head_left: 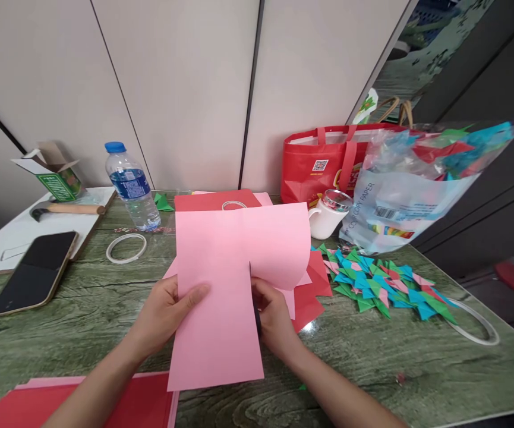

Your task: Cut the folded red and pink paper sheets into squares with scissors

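A pink sheet of paper (216, 285) is held up in front of me, slit from its lower edge to about mid-height. My left hand (170, 309) grips its left edge, thumb on the near face and fingers behind. At the slit, my right hand (272, 318) is closed around scissors (257, 315); only a dark strip of them shows, and the paper hides most of the rest. The right part of the sheet curls away above my right hand. Behind it, red and pink paper pieces (312, 297) lie on the table.
Folded paper triangles (381, 282) lie right, beside a white mug (330, 214), a filled plastic bag (399, 202) and a red bag (314, 160). Left are a water bottle (129, 187), tape roll (126, 248), phone (36, 273) and hammer (67, 208). Red paper (136, 404) lies near front left.
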A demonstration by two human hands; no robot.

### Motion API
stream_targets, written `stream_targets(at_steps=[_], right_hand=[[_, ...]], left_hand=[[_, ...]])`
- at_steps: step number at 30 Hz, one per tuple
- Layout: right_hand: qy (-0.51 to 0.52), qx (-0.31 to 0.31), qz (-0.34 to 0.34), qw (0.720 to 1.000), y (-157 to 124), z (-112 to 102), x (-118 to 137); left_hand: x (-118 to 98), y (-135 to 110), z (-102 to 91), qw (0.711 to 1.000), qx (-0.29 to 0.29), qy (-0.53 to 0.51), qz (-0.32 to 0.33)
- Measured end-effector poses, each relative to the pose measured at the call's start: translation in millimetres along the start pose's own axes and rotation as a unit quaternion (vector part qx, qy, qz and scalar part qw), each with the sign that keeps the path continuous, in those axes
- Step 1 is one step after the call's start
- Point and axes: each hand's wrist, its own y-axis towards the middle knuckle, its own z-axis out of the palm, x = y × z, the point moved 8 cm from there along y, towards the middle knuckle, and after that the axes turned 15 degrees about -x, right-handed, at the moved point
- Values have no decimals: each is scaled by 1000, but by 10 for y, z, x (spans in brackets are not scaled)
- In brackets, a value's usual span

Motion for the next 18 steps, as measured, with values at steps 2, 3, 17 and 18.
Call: stream_targets(at_steps=[2,3,17,18], right_hand=[[9,11,16,1000,-4,4,-5],[18,20,26,999,-7,8,-7],[-38,38,-8,998,41,0,0],[-36,32,-7,999,40,-7,-8]], left_hand=[[-5,-2,-2,1000,-2,2,5],[-11,-4,-3,1000,-2,1,7],[-47,-18,-1,1000,-3,23,21],[-47,-21,4,999,-3,24,21]])
